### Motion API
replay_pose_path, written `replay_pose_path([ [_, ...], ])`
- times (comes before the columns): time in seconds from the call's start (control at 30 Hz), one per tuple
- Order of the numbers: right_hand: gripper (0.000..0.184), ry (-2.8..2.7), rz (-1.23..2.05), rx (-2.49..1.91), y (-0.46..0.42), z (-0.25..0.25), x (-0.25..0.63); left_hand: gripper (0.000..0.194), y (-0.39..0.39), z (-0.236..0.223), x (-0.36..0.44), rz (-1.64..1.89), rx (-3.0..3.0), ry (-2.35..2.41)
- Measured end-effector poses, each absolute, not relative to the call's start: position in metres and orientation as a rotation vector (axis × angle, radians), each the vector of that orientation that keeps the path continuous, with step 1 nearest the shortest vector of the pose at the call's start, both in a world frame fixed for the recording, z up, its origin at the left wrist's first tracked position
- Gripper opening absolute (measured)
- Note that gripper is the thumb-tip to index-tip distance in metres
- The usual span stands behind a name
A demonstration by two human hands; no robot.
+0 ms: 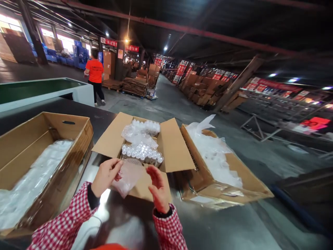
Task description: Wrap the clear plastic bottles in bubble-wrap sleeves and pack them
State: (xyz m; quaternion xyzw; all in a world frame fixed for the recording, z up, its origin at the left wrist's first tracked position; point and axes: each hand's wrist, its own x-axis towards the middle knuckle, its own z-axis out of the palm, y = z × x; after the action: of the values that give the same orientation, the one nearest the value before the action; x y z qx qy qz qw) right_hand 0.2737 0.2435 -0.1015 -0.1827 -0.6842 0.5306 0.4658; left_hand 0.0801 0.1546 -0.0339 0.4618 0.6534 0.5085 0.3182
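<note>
My left hand point(108, 176) pinches the upper left corner of a clear bubble wrap bag point(128, 177), which hangs over the near flap of an open cardboard box point(179, 149). To the bag's right, my right hand point(159, 189) is raised with its fingers apart and nothing in it. Inside the box stand rows of small clear bottles with silvery tops point(142, 152). More clear bubble wrap point(139, 135) lies over the middle of the box, and further bottles show behind it.
At left stands a deep cardboard box point(87, 139) with clear-wrapped packs. On the right, another carton point(249, 173) holds white translucent plastic bags point(208, 152). A person in an orange shirt point(95, 71) is on the floor beyond the table, near stacked flattened cardboard point(134, 86).
</note>
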Motion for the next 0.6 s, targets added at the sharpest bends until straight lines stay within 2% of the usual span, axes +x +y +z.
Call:
replay_pose_path([
  [0.07,0.091,-1.578,1.461,-0.508,0.254,-0.120,0.281,0.039,0.153,-0.026,0.083,1.418,1.096,1.544],
  [0.13,0.105,-1.583,1.687,-0.544,0.259,-0.137,0.278,0.038,0.153,-0.021,0.090,1.455,0.992,1.346],
  [0.23,0.094,-1.520,1.889,-0.493,0.257,-0.150,0.264,0.036,0.152,-0.017,0.098,1.428,0.964,1.214],
  [0.37,0.055,-1.445,2.034,-0.557,0.239,-0.148,0.249,0.035,0.143,-0.015,0.091,1.413,0.951,1.201],
  [0.43,0.043,-1.396,2.054,-0.617,0.228,-0.145,0.245,0.047,0.135,-0.016,0.081,1.388,0.977,1.267],
  [0.53,0.042,-1.266,1.950,-0.755,0.214,-0.142,0.241,0.082,0.117,-0.026,0.066,1.317,1.093,1.593],
  [0.6,0.046,-1.193,1.923,-0.820,0.208,-0.137,0.239,0.085,0.104,-0.038,0.061,1.163,1.151,1.686],
])
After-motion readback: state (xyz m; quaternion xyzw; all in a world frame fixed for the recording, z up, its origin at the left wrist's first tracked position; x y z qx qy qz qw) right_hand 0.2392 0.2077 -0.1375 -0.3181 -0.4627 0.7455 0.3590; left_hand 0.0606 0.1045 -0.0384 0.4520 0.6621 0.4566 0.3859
